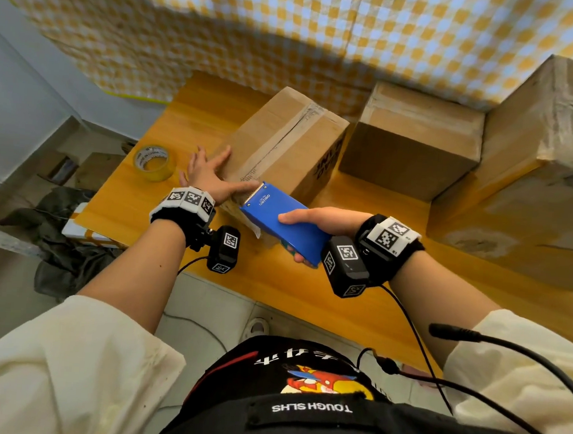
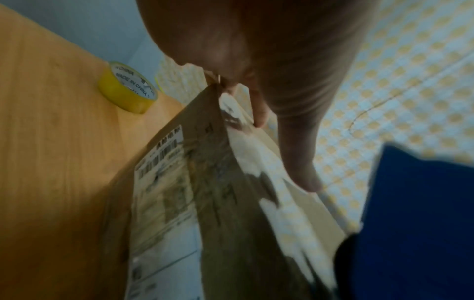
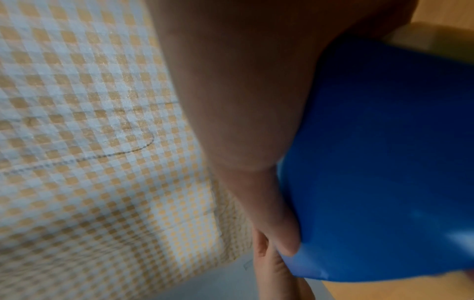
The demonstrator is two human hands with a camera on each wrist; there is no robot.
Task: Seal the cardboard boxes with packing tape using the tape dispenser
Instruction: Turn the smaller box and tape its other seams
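A brown cardboard box (image 1: pixel 282 140) lies on the wooden table (image 1: pixel 324 295), with a taped seam along its top. My left hand (image 1: pixel 207 174) rests flat on the box's near left corner, fingers spread and thumb stretched toward the dispenser. In the left wrist view the left hand (image 2: pixel 259 60) presses on the box (image 2: pixel 205 203) edge. My right hand (image 1: pixel 328 220) grips a blue tape dispenser (image 1: pixel 278 221), thumb on top and fingers underneath. Its toothed front edge sits at the box's near corner. The right wrist view shows the right hand (image 3: pixel 243 111) around the dispenser (image 3: pixel 384 162).
A yellow roll of tape (image 1: pixel 153 162) lies on the table left of the box, also in the left wrist view as the roll (image 2: pixel 128 87). Two more cardboard boxes (image 1: pixel 412 140) (image 1: pixel 530 170) stand to the right. A checkered cloth (image 1: pixel 288 34) hangs behind.
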